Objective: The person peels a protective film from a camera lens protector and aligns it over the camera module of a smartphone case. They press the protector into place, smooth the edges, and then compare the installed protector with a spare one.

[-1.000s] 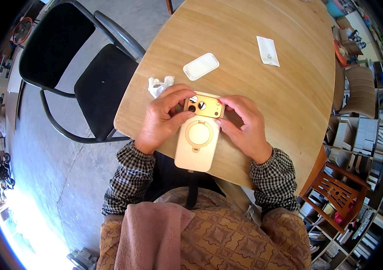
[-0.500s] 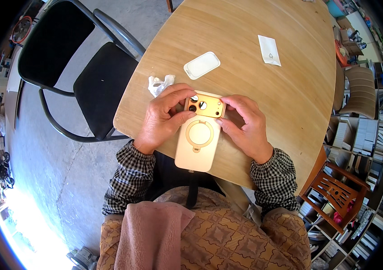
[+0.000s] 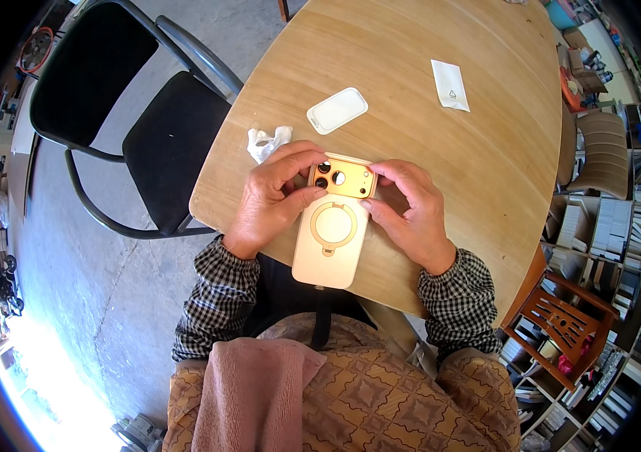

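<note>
Before me, at the table's near edge, is a smartphone in a pale cream case (image 3: 324, 267), its back turned up. A gold ring (image 3: 334, 224) with a small hinge sits at the middle of the case. The orange camera panel (image 3: 350, 179) at the top end carries several dark, shiny lenses. My left hand (image 3: 274, 200) pinches the panel's left side, thumb and fingers closed on its edge. My right hand (image 3: 409, 207) holds the right side, fingertips at the upper corner and thumb lower down. The phone's screen side is hidden.
On the wooden table (image 3: 478, 173) lie a white rounded flat piece (image 3: 338, 111), a white paper packet (image 3: 450, 84) and crumpled clear plastic (image 3: 267, 143). A black chair (image 3: 173, 143) stands at the left. Crowded shelves (image 3: 614, 233) and a wooden chair (image 3: 561, 320) are on the right.
Both hands keep the same grip at the camera panel. Only the reflections in the lenses have shifted slightly.
</note>
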Tool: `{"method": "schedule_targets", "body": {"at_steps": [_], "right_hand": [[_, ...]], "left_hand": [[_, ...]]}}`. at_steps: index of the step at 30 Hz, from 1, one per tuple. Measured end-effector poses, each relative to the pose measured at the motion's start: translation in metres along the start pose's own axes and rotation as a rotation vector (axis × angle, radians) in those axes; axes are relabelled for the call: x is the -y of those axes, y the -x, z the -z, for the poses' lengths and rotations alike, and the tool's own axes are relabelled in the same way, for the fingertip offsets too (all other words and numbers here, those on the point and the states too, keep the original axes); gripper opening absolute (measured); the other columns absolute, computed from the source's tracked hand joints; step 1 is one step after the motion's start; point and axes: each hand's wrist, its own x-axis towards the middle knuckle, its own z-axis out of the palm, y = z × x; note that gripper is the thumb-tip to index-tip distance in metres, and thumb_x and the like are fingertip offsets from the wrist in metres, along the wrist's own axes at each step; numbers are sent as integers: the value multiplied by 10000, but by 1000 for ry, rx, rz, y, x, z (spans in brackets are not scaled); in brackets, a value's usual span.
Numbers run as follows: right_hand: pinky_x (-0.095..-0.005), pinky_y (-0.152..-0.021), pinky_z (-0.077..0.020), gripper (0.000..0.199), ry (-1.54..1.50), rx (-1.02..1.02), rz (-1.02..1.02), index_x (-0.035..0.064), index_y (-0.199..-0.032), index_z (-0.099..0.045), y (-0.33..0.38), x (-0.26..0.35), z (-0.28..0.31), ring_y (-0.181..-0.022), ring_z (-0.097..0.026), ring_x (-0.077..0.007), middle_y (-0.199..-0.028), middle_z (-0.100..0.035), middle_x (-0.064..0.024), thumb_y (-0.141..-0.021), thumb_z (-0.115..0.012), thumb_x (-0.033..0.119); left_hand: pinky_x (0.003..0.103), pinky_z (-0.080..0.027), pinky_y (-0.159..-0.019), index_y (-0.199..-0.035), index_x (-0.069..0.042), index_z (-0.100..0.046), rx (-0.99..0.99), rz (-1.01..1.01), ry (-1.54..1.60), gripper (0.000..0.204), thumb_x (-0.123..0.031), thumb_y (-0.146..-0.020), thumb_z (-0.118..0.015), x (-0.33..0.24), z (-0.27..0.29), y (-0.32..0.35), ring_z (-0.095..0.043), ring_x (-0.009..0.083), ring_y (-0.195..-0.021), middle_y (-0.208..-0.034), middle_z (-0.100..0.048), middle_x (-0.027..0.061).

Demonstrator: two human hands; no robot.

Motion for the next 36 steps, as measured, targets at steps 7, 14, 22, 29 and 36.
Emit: {"method": "schedule_targets", "body": {"at_steps": [7, 14, 22, 29, 36], "right_hand": [[-335, -824, -468, 397, -4, -3, -7, 26, -1071, -612, 0, 0, -1, -861, -589, -215, -984, -648, -93, -701, -748, 77], [-336, -824, -465, 399, -8, 2, -1, 21, -1075, -611, 0, 0, 0, -859, -588, -215, -983, -648, -94, -703, -746, 73], [-337, -824, -464, 396, -19, 2, -7, 14, -1073, -610, 0, 1, 0, -857, -588, -218, -990, -649, -101, -706, -746, 77], [-368, -854, -438, 405, -43, 13, -45, 41, -1088, -609, 2, -1, -2, -936, -581, -278, -1018, -638, -109, -716, -738, 136], [-361, -848, -446, 433, -96, 5, -74, 46, -1115, -608, 3, -1, -4, -912, -577, -250, -1027, -637, -96, -708, -742, 110]], "left_hand": [[196, -436, -596, -1122, 3, -620, -7, -18, -9, 373, 17, -760, -707, -1, 0, -1, -513, 56, -726, -1182, -574, 60], [196, -441, -598, -1135, -18, -629, -2, 11, -8, 385, -3, -760, -715, 1, -1, 0, -523, 58, -737, -1186, -571, 57], [193, -455, -610, -1146, -24, -631, 5, 36, 10, 390, -7, -765, -714, -3, -1, 1, -539, 58, -766, -1202, -560, 60], [196, -476, -624, -1136, -11, -627, 6, 26, 20, 380, 13, -764, -703, -2, -1, 0, -564, 66, -812, -1204, -553, 69], [256, -467, -809, -1132, 12, -613, 39, 97, 57, 407, 71, -736, -686, -7, 2, 0, -519, 134, -979, -1229, -517, 83]]}}
